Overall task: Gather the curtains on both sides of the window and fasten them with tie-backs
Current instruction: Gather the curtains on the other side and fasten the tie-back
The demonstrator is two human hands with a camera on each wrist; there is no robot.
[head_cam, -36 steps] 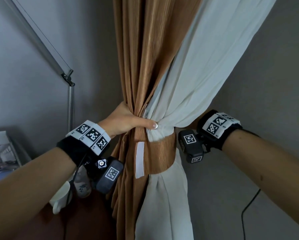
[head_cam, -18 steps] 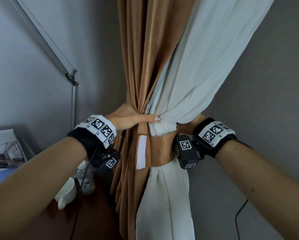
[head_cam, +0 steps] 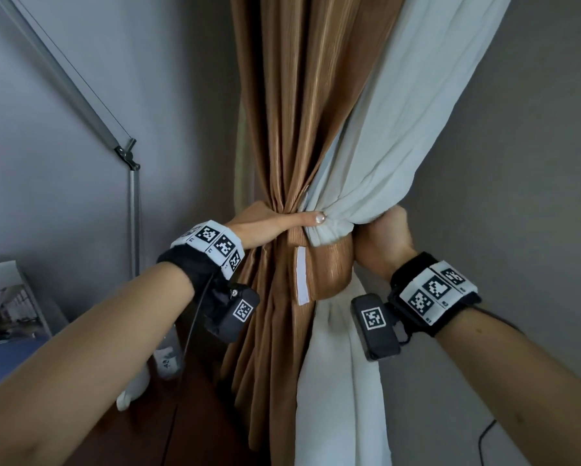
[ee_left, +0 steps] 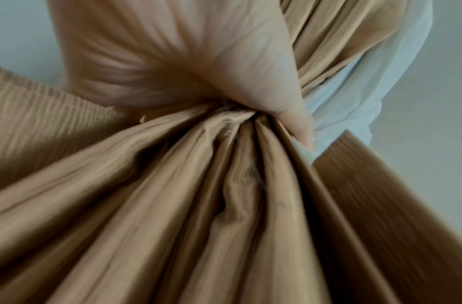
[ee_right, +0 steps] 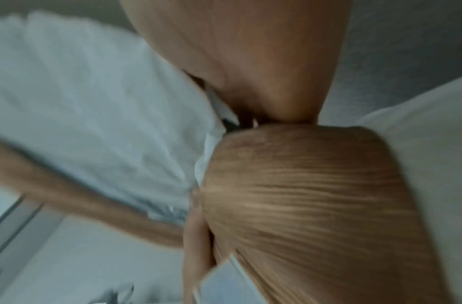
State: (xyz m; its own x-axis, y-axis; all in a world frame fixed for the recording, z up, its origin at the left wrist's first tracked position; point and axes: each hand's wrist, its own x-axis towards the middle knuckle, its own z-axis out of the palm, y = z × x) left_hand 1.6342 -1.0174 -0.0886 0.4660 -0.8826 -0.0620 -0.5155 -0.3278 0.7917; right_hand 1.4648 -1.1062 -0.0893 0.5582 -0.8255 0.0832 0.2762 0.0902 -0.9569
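While your head view shows two curtains, a brown curtain (head_cam: 299, 112) and a white curtain (head_cam: 400, 136), one tie-back (head_cam: 326, 274) circles both. Your left hand (head_cam: 269, 227) wraps the bunch; your right hand (head_cam: 383, 243) grips behind it. Left wrist: thumb (ee_left: 263, 72) pressing the folds. Right wrist: blurred, no writing legible.

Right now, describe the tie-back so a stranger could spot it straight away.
Find the brown curtain and the white curtain bunched together in the middle. Where both hands meet, a brown band, the tie-back, wraps the bundle. Only it runs crosswise and carries an upright white fastening strip.
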